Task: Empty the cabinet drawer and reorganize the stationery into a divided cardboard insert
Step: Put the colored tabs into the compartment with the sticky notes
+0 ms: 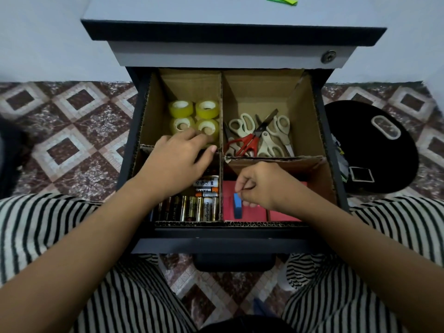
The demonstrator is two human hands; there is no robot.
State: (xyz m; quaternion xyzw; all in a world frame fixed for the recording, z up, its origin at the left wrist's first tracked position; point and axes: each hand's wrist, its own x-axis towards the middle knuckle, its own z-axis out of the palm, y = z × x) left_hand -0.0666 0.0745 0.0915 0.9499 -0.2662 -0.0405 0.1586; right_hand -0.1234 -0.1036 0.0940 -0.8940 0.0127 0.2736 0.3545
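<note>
Tape rolls (193, 115) sit far-left in the cardboard insert (305, 111), just beyond our left hand (177, 159), fingers (192, 135) loose and touching the near-right roll, gripping nothing; right hand (260, 185) curls by the near-far blue strip (237, 206), hold we can't tell.

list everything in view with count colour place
tape rolls: four, yellow, far-left compartment
scissors: several, cream, one red, far-right compartment
batteries: many, mixed colours, near-left compartment
flat packs: seemingly two, red, near-right compartment
small bar: one, blue, on packs
cardboard insert: one, brown, in drawer
drawer: one, dark, open
cabinet: one, grey, above drawer
paper strip: one, green, cabinet top
round object: one, black, floor right
left hand: over tape rolls, fingers straight
right hand: curled beside small bar
</note>
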